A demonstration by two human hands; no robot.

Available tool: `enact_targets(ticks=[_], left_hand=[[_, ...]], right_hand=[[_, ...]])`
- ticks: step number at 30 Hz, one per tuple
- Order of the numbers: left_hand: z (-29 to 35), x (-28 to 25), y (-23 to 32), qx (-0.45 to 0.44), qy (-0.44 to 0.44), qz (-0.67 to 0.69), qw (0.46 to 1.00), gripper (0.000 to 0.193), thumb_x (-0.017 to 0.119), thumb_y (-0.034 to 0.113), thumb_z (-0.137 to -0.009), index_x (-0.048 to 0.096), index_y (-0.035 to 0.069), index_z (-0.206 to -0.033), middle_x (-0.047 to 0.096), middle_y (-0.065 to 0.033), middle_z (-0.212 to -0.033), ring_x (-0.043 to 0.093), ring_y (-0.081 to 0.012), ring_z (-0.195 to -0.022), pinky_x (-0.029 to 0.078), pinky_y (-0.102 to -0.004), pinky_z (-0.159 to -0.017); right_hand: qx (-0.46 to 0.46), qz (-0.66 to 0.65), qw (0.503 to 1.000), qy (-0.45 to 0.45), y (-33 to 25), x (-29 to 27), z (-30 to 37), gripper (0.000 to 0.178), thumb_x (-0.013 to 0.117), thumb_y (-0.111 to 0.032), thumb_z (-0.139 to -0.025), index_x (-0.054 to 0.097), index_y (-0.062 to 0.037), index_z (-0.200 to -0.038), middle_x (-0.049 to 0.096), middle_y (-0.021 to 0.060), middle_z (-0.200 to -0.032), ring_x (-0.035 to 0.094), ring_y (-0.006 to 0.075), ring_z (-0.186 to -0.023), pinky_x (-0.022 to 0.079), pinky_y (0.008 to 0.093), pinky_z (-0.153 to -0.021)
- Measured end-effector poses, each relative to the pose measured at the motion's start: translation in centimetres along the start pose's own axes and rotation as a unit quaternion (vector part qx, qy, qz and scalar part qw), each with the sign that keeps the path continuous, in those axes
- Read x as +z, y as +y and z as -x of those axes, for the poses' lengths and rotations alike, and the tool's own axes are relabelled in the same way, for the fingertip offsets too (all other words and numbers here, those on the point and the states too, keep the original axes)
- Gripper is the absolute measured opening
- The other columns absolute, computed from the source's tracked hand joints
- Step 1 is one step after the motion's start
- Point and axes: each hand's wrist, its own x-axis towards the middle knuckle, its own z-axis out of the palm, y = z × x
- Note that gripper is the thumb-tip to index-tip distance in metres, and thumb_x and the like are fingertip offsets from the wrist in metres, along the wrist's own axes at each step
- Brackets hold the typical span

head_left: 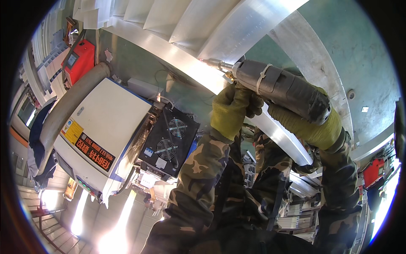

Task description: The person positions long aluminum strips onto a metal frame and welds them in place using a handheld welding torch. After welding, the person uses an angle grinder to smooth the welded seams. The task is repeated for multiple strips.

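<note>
A thick, dark welding gun (282,87) with a metal nozzle and a white cable tie round its body lies across both my hands. My left hand (230,108), in a yellow-green work glove, is closed at the front underside, just behind the nozzle. My right hand (311,127), gloved alike, is wrapped under the rear of the body; its fingers are partly hidden. The nozzle tip points left at a bare aluminium frame bar (169,55), very close to its edge. Whether it touches cannot be told. Wide aluminium slats (186,21) adjoin the bar above.
A white cabinet (114,114) with a thick grey hose (69,110) stands at the left. Beside it is a black box (169,142) with two fans. A red machine (80,61) stands farther back. A curved metal strip (313,51) runs along the right, over green floor (363,63).
</note>
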Motion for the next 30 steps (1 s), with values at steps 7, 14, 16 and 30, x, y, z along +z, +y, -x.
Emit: enact_targets(ticks=[7, 14, 16, 30], left_hand=[[0.0, -0.1, -0.6, 0.037, 0.017, -0.047, 0.998, 0.045, 0.064, 0.048, -0.103, 0.069, 0.003, -0.102, 0.073, -0.0078, -0.084, 0.069, -0.0150, -0.068, 0.052, -0.0263, -0.059], [0.1, 0.1, 0.1, 0.029, 0.021, -0.059, 0.998, 0.048, 0.063, 0.051, -0.103, 0.069, 0.003, -0.101, 0.073, -0.0079, -0.083, 0.069, -0.0145, -0.068, 0.052, -0.0258, -0.057], [0.0, -0.1, 0.0, 0.029, 0.014, -0.058, 0.998, 0.048, 0.063, 0.051, -0.103, 0.068, 0.003, -0.101, 0.073, -0.0079, -0.083, 0.069, -0.0148, -0.068, 0.052, -0.0258, -0.057], [-0.2, -1.0, -0.5, 0.011, -0.018, -0.060, 0.998, 0.049, 0.064, 0.055, -0.100, 0.067, 0.006, -0.105, 0.073, -0.0063, -0.084, 0.069, -0.0150, -0.067, 0.051, -0.0256, -0.056]], right_hand=[[-0.047, -0.026, 0.998, 0.025, -0.2, 0.7, 0.0, 0.033, 0.080, -0.010, -0.089, 0.069, -0.0023, -0.119, 0.072, 0.0107, -0.113, 0.071, 0.0210, -0.100, 0.058, 0.0360, -0.087], [-0.058, -0.003, 0.998, 0.029, -0.1, 1.0, 0.0, 0.035, 0.079, -0.008, -0.089, 0.067, -0.0024, -0.121, 0.070, 0.0092, -0.113, 0.069, 0.0200, -0.101, 0.057, 0.0353, -0.087], [-0.055, -0.011, 0.998, 0.035, -0.2, 1.1, 0.2, 0.036, 0.078, -0.008, -0.089, 0.066, -0.0024, -0.122, 0.070, 0.0092, -0.113, 0.070, 0.0202, -0.100, 0.057, 0.0354, -0.087], [-0.023, 0.030, 0.999, 0.013, -0.8, 0.6, 0.7, 0.056, 0.084, -0.016, -0.087, 0.063, -0.0056, -0.137, 0.074, 0.0117, -0.118, 0.073, 0.0209, -0.106, 0.058, 0.0354, -0.093]])
